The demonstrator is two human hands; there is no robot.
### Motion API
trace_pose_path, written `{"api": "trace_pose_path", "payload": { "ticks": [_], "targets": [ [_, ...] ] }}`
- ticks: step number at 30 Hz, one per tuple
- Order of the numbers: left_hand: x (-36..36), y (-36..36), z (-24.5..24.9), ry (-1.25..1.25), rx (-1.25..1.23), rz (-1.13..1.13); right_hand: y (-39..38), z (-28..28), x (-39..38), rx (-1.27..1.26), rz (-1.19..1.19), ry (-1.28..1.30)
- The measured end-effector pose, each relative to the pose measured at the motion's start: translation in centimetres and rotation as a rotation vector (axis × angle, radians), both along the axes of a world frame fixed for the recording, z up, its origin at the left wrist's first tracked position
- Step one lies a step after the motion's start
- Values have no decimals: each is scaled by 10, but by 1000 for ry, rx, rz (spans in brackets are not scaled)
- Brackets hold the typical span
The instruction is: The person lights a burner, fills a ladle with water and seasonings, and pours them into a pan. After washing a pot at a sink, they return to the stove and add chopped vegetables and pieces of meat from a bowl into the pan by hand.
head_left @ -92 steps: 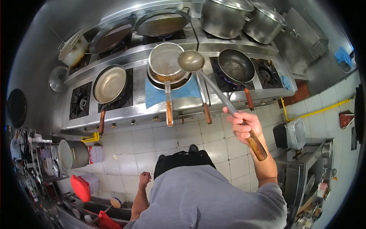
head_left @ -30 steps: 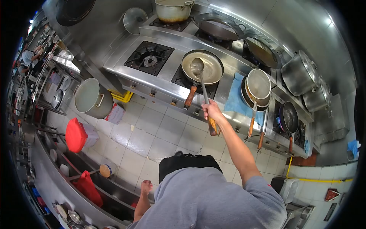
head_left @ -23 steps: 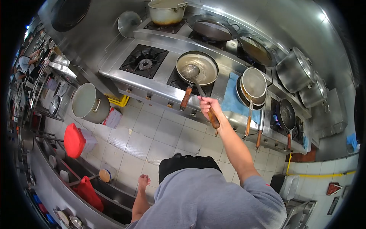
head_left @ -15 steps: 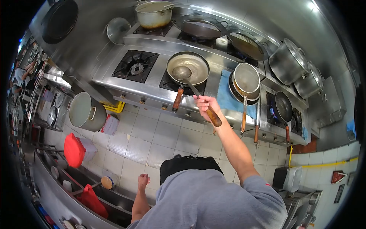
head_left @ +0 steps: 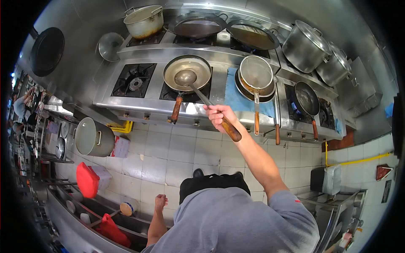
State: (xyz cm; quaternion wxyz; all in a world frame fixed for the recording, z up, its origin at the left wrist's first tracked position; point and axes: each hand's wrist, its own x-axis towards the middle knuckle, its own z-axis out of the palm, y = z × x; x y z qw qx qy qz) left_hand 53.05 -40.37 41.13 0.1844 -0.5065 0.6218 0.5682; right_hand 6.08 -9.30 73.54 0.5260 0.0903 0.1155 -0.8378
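My right hand is closed around the wooden handle of a long metal ladle. The ladle's round bowl is over the inside of a frying pan, which has a wooden handle and a pale, glossy interior. That pan sits on a front burner of the steel stove. My left hand hangs low beside my body over the floor, its fingers curled in with nothing visible in them.
Right of the pan, a strainer rests over stacked pans on a blue cloth. A small black pan stands farther right. Large pots and woks line the back. A tall pot stands lower left, near a sink.
The view has shifted, so the stove appears higher and farther left. My right hand still grips the ladle, with its bowl over the pan. The left hand stays low at my side.
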Motion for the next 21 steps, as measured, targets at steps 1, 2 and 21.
{"api": "trace_pose_path", "payload": {
  "ticks": [1,2,21],
  "targets": [
    [-2,2,4,5,-9,1,6,2,1,-13,-2,12],
    [-4,6,7,9,-17,2,13,5,3,-27,-4,23],
    [-81,218,13,-31,3,-304,382,89,94,3,-206,69]
  ]
}}
